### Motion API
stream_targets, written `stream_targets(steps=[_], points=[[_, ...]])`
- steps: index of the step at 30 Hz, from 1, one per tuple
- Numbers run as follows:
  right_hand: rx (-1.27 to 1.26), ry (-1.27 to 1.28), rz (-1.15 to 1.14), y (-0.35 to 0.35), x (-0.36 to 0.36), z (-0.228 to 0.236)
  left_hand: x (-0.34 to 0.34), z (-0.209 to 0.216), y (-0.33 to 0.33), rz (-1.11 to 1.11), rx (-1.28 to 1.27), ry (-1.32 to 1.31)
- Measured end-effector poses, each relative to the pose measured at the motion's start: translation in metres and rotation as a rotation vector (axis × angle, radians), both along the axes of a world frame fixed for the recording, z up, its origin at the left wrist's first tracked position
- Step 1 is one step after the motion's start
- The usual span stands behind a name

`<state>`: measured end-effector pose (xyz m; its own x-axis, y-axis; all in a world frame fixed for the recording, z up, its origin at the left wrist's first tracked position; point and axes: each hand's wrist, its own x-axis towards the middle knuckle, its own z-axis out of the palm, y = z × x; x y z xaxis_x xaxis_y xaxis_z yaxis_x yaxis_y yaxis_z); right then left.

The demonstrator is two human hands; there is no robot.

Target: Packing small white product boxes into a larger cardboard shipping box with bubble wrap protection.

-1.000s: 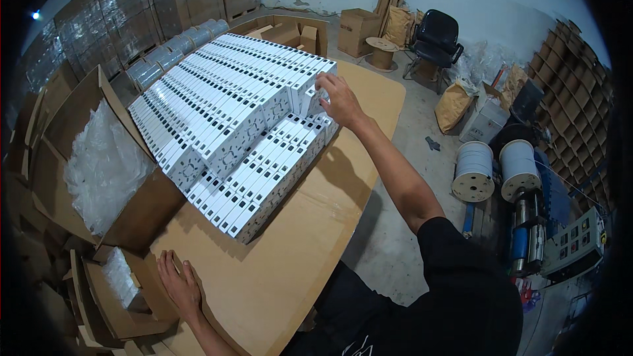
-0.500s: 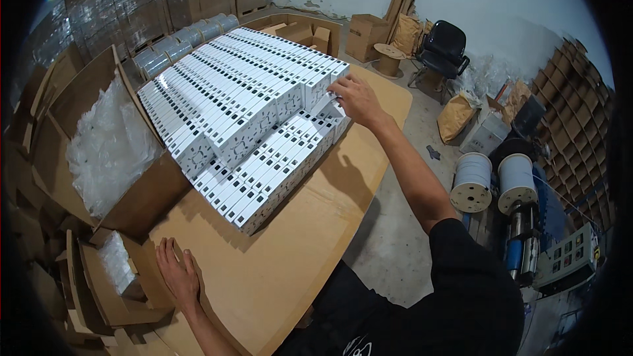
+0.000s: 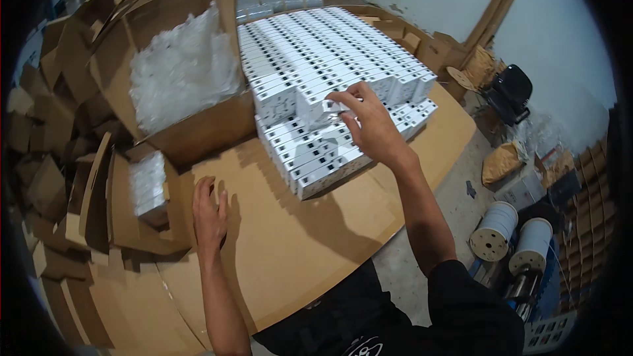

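Observation:
Rows of slim white boxes [image 3: 316, 46] with dark square marks are stacked in layers on the cardboard-covered table [image 3: 264, 257]. Over the stack's front step, my right hand [image 3: 372, 125] pinches one small white box [image 3: 333, 111] between thumb and fingers; the fingers cover part of it. My left hand [image 3: 210, 214] hovers low by the table, fingers apart and holding nothing. Close to its left stands a small open carton [image 3: 175, 224], with white boxes in clear wrap [image 3: 150, 188] inside.
A large open carton [image 3: 198, 132] full of clear plastic bags [image 3: 184, 72] stands left of the stack. More empty cartons [image 3: 53, 178] crowd the far left. Beyond the table's right edge are a black chair [image 3: 511, 89] and white cable spools [image 3: 494, 231].
My right hand has come from the stack's right end to its front middle, carrying a white box. The view has turned left, and my left hand has lifted slightly, still beside the small carton.

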<state>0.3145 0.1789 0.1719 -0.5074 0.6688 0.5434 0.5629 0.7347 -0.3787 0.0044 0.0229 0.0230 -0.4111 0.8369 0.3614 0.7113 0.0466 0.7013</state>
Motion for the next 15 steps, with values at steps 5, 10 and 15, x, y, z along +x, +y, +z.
stream_targets(steps=[5,10,15], points=[[-0.029,-0.018,0.167,-0.028,-0.069,-0.011,0.0,0.003,0.006,0.007,0.055,-0.14],[-0.063,0.02,0.258,-0.049,-0.129,-0.037,-0.004,0.006,0.005,0.059,0.049,-0.328],[-0.107,0.043,0.314,-0.062,-0.169,-0.071,-0.016,-0.008,0.009,0.027,0.121,-0.616]])
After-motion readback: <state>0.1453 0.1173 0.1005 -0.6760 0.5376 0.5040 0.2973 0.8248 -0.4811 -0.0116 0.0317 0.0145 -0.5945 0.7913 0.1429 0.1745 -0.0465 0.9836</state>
